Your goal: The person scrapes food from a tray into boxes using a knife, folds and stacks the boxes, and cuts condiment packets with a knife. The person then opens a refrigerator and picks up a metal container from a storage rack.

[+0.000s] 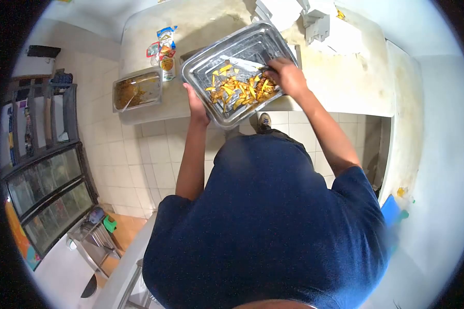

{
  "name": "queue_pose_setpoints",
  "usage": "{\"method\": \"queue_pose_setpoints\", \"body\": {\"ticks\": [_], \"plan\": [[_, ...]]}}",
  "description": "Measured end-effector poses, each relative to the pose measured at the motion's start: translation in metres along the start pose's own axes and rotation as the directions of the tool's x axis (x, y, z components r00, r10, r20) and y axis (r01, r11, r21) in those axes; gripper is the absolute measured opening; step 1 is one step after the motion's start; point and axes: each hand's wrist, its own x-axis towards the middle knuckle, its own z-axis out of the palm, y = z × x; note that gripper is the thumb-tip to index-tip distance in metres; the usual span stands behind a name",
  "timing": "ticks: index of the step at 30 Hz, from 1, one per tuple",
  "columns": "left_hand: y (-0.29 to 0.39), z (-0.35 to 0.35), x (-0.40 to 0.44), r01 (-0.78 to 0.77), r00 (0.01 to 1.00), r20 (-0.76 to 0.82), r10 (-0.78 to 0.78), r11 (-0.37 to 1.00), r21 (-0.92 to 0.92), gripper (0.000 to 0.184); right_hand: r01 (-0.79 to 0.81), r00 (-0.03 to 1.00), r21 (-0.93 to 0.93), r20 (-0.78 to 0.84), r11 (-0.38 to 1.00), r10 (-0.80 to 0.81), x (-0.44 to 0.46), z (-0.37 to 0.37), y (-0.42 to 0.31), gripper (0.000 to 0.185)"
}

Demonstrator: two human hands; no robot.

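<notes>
A large clear rectangular tray (233, 47) is held tilted over the counter's front edge. My left hand (197, 107) grips its near left side, thumb up along the wall. Yellow food strips with brown seasoning (232, 92) lie scattered over the lower half of the tray. My right hand (287, 77) reaches in over the right side. Its fingers are curled down at the strips, and what they hold, if anything, is hidden. To the left, a smaller clear tray (157, 85) holds brown seasoning and a pale utensil (130, 102).
Several colourful food packets (166, 44) lie on the stained counter (206, 20) behind the smaller tray. White angular pieces (317, 26) stand at the back right. A dark rack (41, 116) is on the left, and a white stool or table (62, 270) at lower left.
</notes>
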Motion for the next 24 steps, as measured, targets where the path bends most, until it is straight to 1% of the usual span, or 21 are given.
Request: {"method": "queue_pose_setpoints", "body": {"ticks": [2, 3, 5, 6, 7, 9, 12, 14, 16, 17, 18, 20, 23, 24], "plan": [[0.002, 0.010, 0.002, -0.006, 0.999, 0.033, 0.006, 1.000, -0.007, 0.079, 0.019, 0.999, 0.029, 0.050, 0.999, -0.020, -0.001, -0.001, -0.017, 0.026], [0.002, 0.012, 0.002, -0.009, 0.999, 0.044, 0.010, 1.000, -0.012, 0.081, 0.094, 0.993, 0.045, 0.061, 0.995, -0.097, -0.004, -0.003, -0.013, 0.025], [-0.001, 0.001, 0.004, -0.012, 1.000, 0.000, 0.012, 1.000, 0.002, 0.081, 0.246, 0.963, 0.092, 0.088, 0.965, -0.254, -0.013, -0.005, 0.000, 0.024], [-0.002, -0.008, 0.004, -0.012, 0.999, -0.031, 0.012, 1.000, 0.011, 0.081, 0.189, 0.964, 0.113, 0.168, 0.975, -0.206, -0.016, -0.014, 0.000, 0.023], [-0.002, -0.012, 0.002, -0.029, 0.998, -0.047, 0.029, 1.000, 0.002, 0.081, 0.127, 0.979, 0.121, 0.146, 0.984, -0.144, -0.024, -0.018, 0.003, 0.023], [-0.004, -0.016, 0.002, -0.066, 0.995, -0.071, 0.065, 0.998, -0.020, 0.081, 0.059, 0.996, 0.139, 0.062, 0.988, -0.068, -0.031, -0.030, 0.011, 0.023], [-0.004, -0.016, -0.007, -0.097, 0.986, -0.136, 0.095, 0.995, -0.006, 0.082, -0.152, 0.988, 0.156, 0.055, 0.976, 0.145, -0.034, -0.042, 0.023, 0.024], [-0.003, -0.015, -0.014, -0.119, 0.981, -0.151, 0.120, 0.993, 0.013, 0.082, -0.179, 0.983, 0.074, -0.031, 0.981, 0.182, -0.033, -0.042, 0.036, 0.024], [0.001, -0.012, -0.021, -0.099, 0.971, -0.213, 0.109, 0.994, 0.056, 0.082, -0.203, 0.975, -0.008, -0.094, 0.979, 0.201, -0.028, -0.038, 0.043, 0.025], [0.003, -0.009, -0.024, -0.088, 0.965, -0.241, 0.104, 0.993, 0.076, 0.083, -0.227, 0.973, -0.025, -0.037, 0.974, 0.226, -0.031, -0.037, 0.044, 0.026], [0.001, -0.008, -0.024, -0.121, 0.961, -0.241, 0.136, 0.990, 0.078, 0.085, -0.248, 0.968, -0.045, 0.017, 0.968, 0.249, -0.032, -0.040, 0.041, 0.027], [-0.004, -0.015, -0.025, -0.101, 0.965, -0.237, 0.114, 0.993, 0.063, 0.086, -0.280, 0.947, -0.121, 0.131, 0.952, 0.295, -0.038, -0.046, 0.029, 0.031], [-0.010, -0.048, -0.017, -0.102, 0.973, -0.199, 0.116, 0.992, 0.079, 0.089, -0.343, 0.926, -0.197, 0.096, 0.919, 0.366, -0.053, -0.048, 0.010, 0.032], [-0.007, -0.050, -0.016, -0.102, 0.976, -0.184, 0.116, 0.991, 0.085, 0.089, -0.417, 0.888, -0.233, 0.104, 0.879, 0.448, -0.056, -0.055, -0.003, 0.029]]}}
